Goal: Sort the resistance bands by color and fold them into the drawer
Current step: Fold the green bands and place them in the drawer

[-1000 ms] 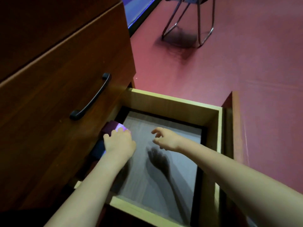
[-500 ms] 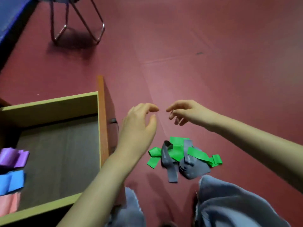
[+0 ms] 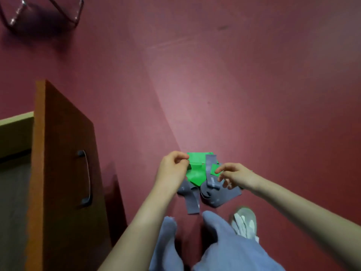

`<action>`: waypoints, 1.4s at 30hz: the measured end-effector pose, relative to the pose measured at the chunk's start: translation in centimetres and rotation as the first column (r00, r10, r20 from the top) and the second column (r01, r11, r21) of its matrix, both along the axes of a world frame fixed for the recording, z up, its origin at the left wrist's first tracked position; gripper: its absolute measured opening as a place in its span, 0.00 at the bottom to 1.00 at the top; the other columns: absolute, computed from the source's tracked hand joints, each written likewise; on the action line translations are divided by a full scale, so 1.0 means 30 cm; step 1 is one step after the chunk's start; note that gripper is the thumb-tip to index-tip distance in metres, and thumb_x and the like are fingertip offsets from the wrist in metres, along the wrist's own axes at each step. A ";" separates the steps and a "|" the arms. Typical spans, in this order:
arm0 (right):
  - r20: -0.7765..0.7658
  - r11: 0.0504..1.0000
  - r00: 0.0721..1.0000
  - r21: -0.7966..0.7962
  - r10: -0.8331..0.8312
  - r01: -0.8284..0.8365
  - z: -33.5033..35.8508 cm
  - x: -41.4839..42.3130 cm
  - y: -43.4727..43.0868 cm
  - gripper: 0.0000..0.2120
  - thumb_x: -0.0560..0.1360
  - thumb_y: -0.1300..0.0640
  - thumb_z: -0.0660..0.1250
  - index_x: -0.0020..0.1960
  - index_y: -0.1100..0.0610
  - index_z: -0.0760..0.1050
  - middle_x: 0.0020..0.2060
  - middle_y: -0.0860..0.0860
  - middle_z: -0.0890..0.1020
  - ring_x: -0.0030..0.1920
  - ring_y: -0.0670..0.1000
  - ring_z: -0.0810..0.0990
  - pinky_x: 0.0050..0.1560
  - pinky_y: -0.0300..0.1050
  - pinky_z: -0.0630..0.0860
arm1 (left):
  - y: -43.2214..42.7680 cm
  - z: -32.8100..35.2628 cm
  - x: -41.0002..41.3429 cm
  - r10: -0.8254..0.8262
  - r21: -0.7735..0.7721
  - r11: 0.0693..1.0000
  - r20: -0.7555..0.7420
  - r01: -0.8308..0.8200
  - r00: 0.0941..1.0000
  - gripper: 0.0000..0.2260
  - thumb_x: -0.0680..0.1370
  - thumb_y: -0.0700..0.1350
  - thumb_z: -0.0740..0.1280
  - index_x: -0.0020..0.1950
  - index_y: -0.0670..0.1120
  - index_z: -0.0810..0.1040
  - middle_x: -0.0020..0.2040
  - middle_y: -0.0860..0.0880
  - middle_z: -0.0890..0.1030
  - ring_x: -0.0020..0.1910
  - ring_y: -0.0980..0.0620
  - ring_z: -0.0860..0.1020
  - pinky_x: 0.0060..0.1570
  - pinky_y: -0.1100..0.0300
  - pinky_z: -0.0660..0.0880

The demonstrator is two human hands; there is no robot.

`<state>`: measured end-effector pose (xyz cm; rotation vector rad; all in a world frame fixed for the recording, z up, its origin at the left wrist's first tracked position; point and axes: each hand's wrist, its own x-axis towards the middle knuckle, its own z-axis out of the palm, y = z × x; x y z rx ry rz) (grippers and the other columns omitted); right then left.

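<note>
A tangled pile of green bands [image 3: 196, 173] and grey bands [image 3: 213, 194] lies on the red floor in front of my knees. My left hand [image 3: 172, 170] is at the pile's left edge, thumb and forefinger pinched on a corner of a green band. My right hand [image 3: 234, 176] hovers over the pile's right side with fingers spread, its fingertips at a small green strip [image 3: 214, 169]. The open drawer [image 3: 15, 120] shows only at the far left, and the bands inside it are out of view.
The drawer's brown front panel [image 3: 58, 153] with a dark handle [image 3: 86, 178] stands upright left of my left arm. Metal chair legs [image 3: 75, 14] are at the top left. My knees [image 3: 224, 243] and a pale shoe [image 3: 244, 222] sit just below the pile.
My view swung from the drawer to the floor on its right. Both hands left the drawer and came down onto the green and grey pile; the left hand closed on a green band.
</note>
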<state>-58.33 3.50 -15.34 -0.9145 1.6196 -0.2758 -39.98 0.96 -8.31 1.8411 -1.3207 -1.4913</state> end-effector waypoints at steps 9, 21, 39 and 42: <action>-0.048 0.994 0.995 0.064 -0.086 0.089 -0.340 -0.060 -0.043 0.10 0.74 0.71 0.54 0.46 0.60 0.71 0.29 0.53 0.73 0.16 0.41 0.70 0.20 0.30 0.65 | -0.107 -0.375 -0.034 0.110 0.288 0.953 -0.053 -0.090 0.992 0.08 0.75 0.32 0.59 0.44 0.44 0.74 0.33 0.49 0.74 0.30 0.56 0.71 0.20 0.74 0.64; -0.039 0.949 0.986 -0.267 0.163 -0.167 -0.628 0.202 -0.160 0.13 0.69 0.73 0.57 0.46 0.63 0.78 0.36 0.53 0.81 0.37 0.44 0.79 0.44 0.38 0.74 | -0.078 -0.882 -0.025 0.641 0.417 0.711 -0.050 -0.567 0.766 0.12 0.77 0.36 0.54 0.58 0.49 0.66 0.37 0.49 0.71 0.32 0.55 0.69 0.32 0.62 0.69; -0.593 0.667 0.610 -0.158 0.525 -0.728 -0.865 0.447 -0.188 0.40 0.70 0.48 0.67 0.73 0.60 0.50 0.71 0.58 0.61 0.67 0.58 0.63 0.62 0.50 0.61 | 0.047 -1.011 0.106 0.790 0.334 0.530 0.141 -0.780 0.597 0.10 0.78 0.39 0.54 0.41 0.49 0.70 0.34 0.51 0.72 0.19 0.61 0.70 0.20 0.71 0.65; -0.606 0.742 0.672 -0.192 0.425 -0.642 -0.867 0.445 -0.193 0.28 0.73 0.52 0.64 0.69 0.59 0.60 0.62 0.56 0.71 0.63 0.58 0.66 0.58 0.49 0.60 | 0.030 -0.995 0.055 0.704 0.271 0.669 0.065 -0.692 0.707 0.11 0.78 0.39 0.55 0.39 0.50 0.69 0.35 0.50 0.72 0.28 0.56 0.70 0.21 0.70 0.66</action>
